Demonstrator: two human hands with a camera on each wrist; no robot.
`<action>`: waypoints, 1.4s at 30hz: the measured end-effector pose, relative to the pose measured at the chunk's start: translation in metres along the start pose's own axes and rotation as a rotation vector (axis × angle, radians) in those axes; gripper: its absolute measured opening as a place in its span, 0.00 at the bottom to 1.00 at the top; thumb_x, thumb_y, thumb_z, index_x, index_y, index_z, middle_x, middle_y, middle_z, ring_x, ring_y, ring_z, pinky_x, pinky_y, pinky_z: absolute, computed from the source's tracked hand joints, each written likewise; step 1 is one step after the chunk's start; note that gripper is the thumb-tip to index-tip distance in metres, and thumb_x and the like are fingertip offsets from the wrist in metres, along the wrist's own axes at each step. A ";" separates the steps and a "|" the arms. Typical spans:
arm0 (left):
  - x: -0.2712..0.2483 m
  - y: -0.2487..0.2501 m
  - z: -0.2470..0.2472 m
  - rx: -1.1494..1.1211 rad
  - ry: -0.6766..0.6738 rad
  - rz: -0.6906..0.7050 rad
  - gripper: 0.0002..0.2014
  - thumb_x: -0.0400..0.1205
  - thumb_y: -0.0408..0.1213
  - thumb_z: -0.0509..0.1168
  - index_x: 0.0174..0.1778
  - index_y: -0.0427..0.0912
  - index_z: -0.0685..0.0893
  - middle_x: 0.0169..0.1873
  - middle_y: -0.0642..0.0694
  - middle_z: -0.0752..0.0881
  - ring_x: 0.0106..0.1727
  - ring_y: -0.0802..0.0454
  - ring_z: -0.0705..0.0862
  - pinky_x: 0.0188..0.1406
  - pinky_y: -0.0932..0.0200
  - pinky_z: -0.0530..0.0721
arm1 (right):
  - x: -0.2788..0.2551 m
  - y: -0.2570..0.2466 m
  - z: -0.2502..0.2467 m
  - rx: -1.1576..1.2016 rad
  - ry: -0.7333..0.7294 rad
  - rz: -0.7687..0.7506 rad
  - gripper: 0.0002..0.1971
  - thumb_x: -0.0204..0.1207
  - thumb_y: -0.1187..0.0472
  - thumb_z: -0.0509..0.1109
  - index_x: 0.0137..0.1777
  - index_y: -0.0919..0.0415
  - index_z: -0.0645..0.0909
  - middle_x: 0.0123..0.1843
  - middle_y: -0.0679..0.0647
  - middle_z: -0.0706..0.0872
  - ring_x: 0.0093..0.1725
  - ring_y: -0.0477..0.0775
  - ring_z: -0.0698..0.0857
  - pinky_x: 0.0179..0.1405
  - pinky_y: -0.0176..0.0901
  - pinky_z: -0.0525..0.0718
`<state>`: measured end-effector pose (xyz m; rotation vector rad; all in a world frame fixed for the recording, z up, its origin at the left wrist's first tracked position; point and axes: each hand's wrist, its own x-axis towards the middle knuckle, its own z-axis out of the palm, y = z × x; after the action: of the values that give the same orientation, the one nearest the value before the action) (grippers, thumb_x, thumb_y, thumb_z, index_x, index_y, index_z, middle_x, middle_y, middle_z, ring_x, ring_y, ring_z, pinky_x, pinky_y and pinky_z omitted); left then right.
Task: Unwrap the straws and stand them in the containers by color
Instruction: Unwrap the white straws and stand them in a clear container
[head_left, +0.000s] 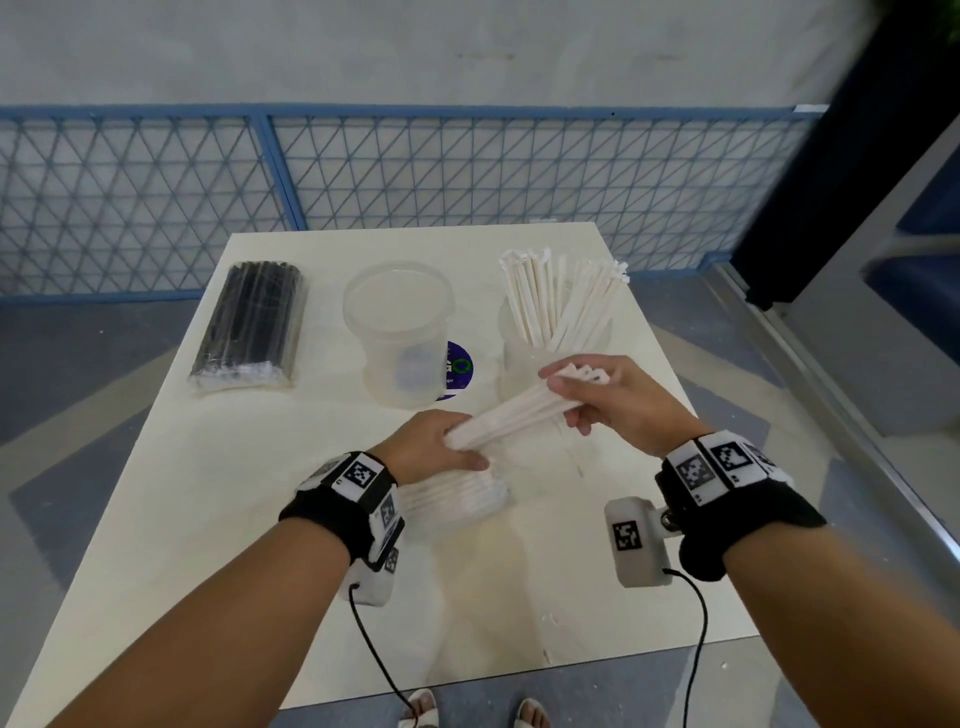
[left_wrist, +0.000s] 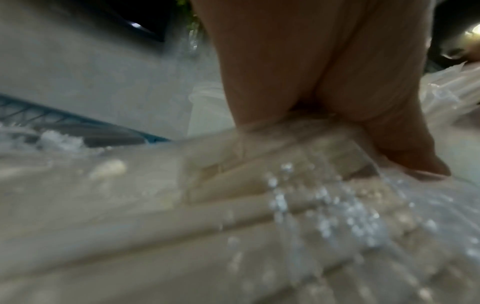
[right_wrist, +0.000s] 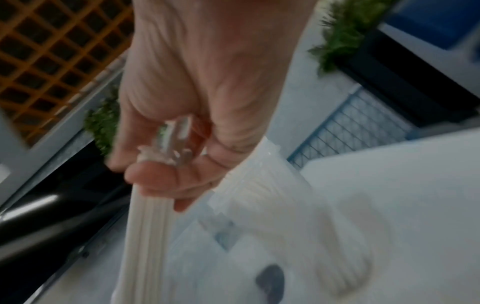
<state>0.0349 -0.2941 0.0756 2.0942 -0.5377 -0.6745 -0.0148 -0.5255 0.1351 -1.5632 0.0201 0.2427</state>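
Both my forearms reach forward over the tabletop, each wrist wrapped in a black band carrying a white camera block with printed markers.

My left hand is low, knuckles up, thumb pointing right. Its grip closes around the lower end of a bundle of white straws. In the left wrist view the fingers point downward; detail there is blurred.

My right hand sits higher and further forward, palm turned left. Its grip closes on the upper end of the same bundle, thumb on top, fingers curled beneath. The right wrist view shows the fingers wrapped round the straw tips.
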 end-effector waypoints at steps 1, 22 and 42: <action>0.001 0.002 -0.001 -0.049 0.008 -0.001 0.08 0.70 0.39 0.77 0.38 0.51 0.83 0.37 0.51 0.82 0.40 0.55 0.79 0.41 0.62 0.71 | 0.000 0.005 0.002 0.167 -0.014 -0.015 0.21 0.65 0.56 0.79 0.57 0.62 0.81 0.33 0.52 0.83 0.28 0.47 0.81 0.25 0.35 0.80; 0.020 -0.013 0.016 0.203 -0.135 -0.053 0.14 0.71 0.30 0.74 0.33 0.53 0.77 0.43 0.48 0.82 0.44 0.51 0.76 0.49 0.64 0.77 | 0.010 0.005 0.004 0.424 0.297 -0.075 0.17 0.82 0.58 0.61 0.31 0.61 0.76 0.27 0.56 0.81 0.35 0.55 0.85 0.52 0.49 0.85; 0.071 0.072 -0.003 -0.203 0.398 -0.148 0.26 0.84 0.46 0.57 0.77 0.41 0.62 0.51 0.44 0.78 0.35 0.52 0.83 0.27 0.67 0.78 | 0.053 -0.049 -0.032 0.216 0.745 -0.338 0.16 0.79 0.52 0.66 0.33 0.61 0.77 0.31 0.53 0.86 0.40 0.52 0.85 0.55 0.53 0.83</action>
<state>0.0818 -0.3737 0.1173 2.0149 -0.0883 -0.3589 0.0499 -0.5491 0.1738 -1.3384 0.3487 -0.5964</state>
